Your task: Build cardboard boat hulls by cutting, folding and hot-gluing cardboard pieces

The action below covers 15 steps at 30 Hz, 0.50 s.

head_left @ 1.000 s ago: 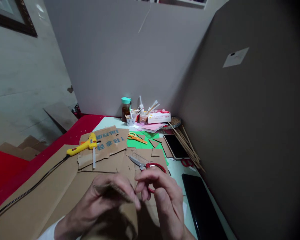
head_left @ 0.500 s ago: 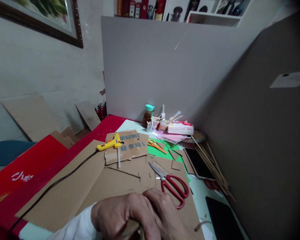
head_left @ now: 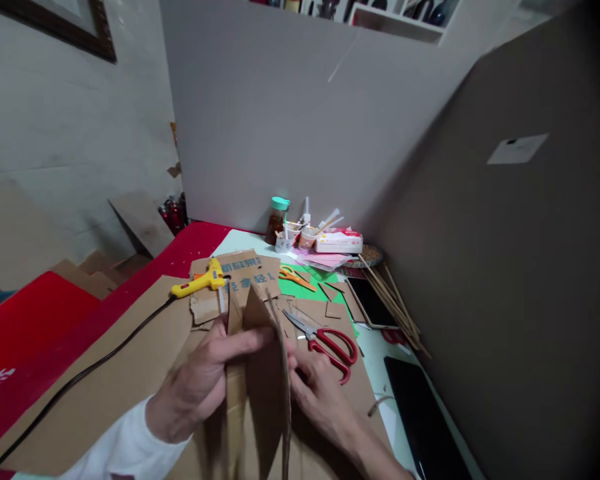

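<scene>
Head view, centre: An upright brown cardboard piece [head_left: 264, 400], made of a narrow strip and broader panels, stands between the two hands at the near side of the table; whether it is one folded sheet or several cannot be told.
Long axis: It runs from the lower edge of the frame up and away from the wearer, the far end pointing toward the grey partition [head_left: 280, 120] and the panels seen nearly edge-on.
Left hand: The white-sleeved left hand [head_left: 205, 373] grips the narrow strip from the left, thumb stretched across it to the broad panel, fingers bent round the outer side.
Right hand: The right hand [head_left: 317, 387] has its fingers curled, tips at the outer right face; the panel's edge partly hides them, so whether they pinch cannot be told.
Beside the right hand: Metal-bladed scissors with red handles [head_left: 316, 333] lie splayed just beyond the knuckles, blades pointing away and to the left.
Beyond the left hand: A yellow glue gun with a black cord [head_left: 197, 285] rests on a torn brown cardboard sheet with blue printed characters [head_left: 250, 265].
Farther back: Yellow-orange scissors [head_left: 300, 279] lie on a bright green sheet [head_left: 305, 291].
Right edge: A long, flat black slab [head_left: 423, 420] lies near the dark side panel [head_left: 520, 267].
</scene>
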{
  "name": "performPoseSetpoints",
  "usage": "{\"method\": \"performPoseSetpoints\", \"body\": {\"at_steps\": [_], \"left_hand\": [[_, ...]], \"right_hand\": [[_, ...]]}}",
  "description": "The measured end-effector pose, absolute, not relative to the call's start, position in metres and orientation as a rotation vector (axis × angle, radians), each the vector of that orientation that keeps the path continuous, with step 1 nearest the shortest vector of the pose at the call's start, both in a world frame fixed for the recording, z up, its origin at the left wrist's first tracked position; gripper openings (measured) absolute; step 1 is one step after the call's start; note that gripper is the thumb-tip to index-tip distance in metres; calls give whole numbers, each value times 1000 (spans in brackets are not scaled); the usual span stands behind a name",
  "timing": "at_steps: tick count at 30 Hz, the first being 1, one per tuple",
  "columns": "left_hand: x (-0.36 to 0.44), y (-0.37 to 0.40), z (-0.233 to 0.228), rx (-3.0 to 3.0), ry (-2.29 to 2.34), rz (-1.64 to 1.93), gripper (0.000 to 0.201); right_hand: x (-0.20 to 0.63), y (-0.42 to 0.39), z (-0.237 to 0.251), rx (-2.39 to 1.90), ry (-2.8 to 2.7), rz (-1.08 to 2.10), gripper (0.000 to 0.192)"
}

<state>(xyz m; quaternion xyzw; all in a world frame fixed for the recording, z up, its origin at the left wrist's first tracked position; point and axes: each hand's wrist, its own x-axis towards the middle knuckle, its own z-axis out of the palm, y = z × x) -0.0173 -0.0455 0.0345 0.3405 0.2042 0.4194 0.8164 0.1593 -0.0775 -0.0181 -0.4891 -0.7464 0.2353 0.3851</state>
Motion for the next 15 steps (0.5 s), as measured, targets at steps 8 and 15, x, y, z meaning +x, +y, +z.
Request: {"method": "performPoseSetpoints", "body": {"at_steps": [8, 15], "left_hand": [[-11, -36, 36, 875, 594, 1007, 31], [-13, -39, 31, 963, 700, 982, 28]], "right_hand": [[156, -80, 29, -1116, -1586, 422, 15], [150, -84, 11, -925, -1619, 267, 31]]}}
